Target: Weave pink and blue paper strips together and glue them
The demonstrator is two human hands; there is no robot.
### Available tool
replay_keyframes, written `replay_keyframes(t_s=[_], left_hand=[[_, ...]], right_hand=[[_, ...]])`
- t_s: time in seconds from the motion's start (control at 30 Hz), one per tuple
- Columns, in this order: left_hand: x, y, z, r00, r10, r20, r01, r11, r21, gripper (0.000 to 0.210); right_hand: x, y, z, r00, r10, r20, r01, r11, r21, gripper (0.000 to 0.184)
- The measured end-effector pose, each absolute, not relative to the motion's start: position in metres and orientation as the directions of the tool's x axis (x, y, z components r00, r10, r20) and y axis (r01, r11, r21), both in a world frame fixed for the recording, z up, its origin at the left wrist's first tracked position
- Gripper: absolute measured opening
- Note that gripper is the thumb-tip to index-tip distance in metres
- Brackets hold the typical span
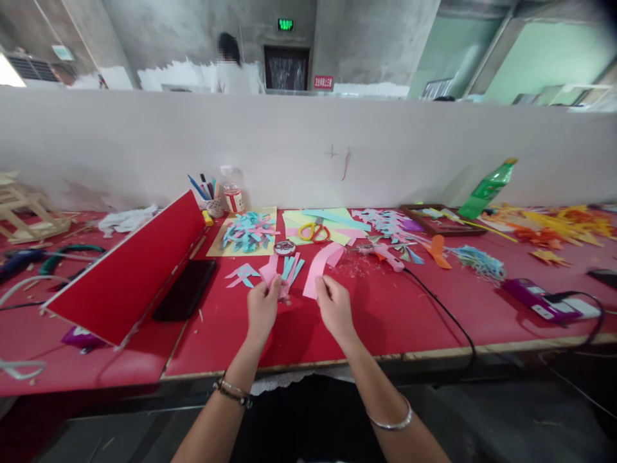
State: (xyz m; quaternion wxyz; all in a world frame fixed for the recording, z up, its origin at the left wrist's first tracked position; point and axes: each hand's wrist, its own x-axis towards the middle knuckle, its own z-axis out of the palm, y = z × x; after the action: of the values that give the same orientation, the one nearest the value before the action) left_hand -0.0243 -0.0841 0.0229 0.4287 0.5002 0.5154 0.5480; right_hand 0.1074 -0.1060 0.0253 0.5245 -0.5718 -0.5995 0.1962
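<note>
My right hand (334, 307) pinches the lower end of a curved pink paper strip (315, 267) above the red table. In my left hand (263, 307), thumb and fingers are closed on a smaller pink paper piece (270, 267). Between the hands lie several narrow blue and pink paper strips (293, 267). Left of them is a small pink and blue paper cluster (243, 275). Beyond the hands are scissors (314, 231) with yellow and red handles, a round tin (284, 247) and a heap of blue and pink cut paper (248, 231).
A glue gun (388, 256) with a black cord lies to the right. At left a red board (139, 270) stands slanted beside a black phone (186, 290). A green bottle (489, 190), a pen cup (213, 206) and a purple power strip (537, 300) also occupy the table (289, 337).
</note>
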Motion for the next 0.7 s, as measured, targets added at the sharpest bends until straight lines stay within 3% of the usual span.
replay_keyframes(t_s=[0.1, 0.27, 0.33, 0.5, 0.7], left_hand=[[-0.037, -0.082, 0.022, -0.128, 0.984, 0.122, 0.097, -0.11, 0.989, 0.031], [-0.036, -0.095, 0.005, 0.241, 0.967, -0.08, 0.289, 0.008, 0.957, 0.03], [-0.029, -0.105, -0.001, 0.302, 0.949, -0.092, 0.345, -0.019, 0.938, 0.03], [-0.017, -0.117, -0.01, 0.279, 0.959, -0.041, 0.408, -0.08, 0.909, 0.022], [-0.018, -0.112, -0.022, 0.147, 0.988, -0.041, 0.216, 0.009, 0.976, 0.013]], right_hand=[[0.116, -0.105, 0.03, 0.236, 0.884, 0.404, 0.444, 0.272, -0.854, 0.032], [0.124, -0.086, 0.045, 0.25, 0.863, 0.439, 0.396, 0.323, -0.86, 0.026], [0.122, -0.065, 0.05, 0.258, 0.858, 0.443, 0.382, 0.33, -0.863, 0.021], [0.093, 0.002, 0.065, 0.105, 0.862, 0.496, 0.448, 0.404, -0.797, 0.015], [-0.003, 0.013, 0.093, -0.18, 0.647, 0.741, 0.344, 0.747, -0.568, 0.01]])
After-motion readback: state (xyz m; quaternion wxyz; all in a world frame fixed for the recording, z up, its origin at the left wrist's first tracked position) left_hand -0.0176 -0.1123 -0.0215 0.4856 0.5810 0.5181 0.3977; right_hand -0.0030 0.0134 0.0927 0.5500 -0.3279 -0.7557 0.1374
